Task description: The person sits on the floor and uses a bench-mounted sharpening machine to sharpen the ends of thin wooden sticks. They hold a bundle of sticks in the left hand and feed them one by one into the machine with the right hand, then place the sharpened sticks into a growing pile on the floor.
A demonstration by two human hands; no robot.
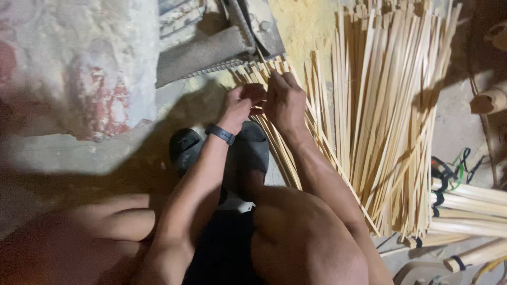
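We see both hands close together, out in front of the knees. The left hand [240, 103] is curled shut, its fingers pinching the thin bamboo strips [274, 113] that lie on the ground and slant down past the feet. The right hand [285, 100] is just beside it, touching it, knuckles up and fingers bent down over the same strips, gripping them. Both arms reach forward from the bare knees, and the left wrist wears one dark watch band [220, 133].

The biggest thing nearby is the big pile of long pale strips [391, 105] on the right, too many for us to count. On the left is a rough wall [79, 68] with red patches. A grey cloth [206, 50] lies folded above the hands. Under the arms we see two dark slippers [248, 153]. At the right edge lie a few round bamboo poles [470, 206] with dark bands, and the arms hide part of the held strips.
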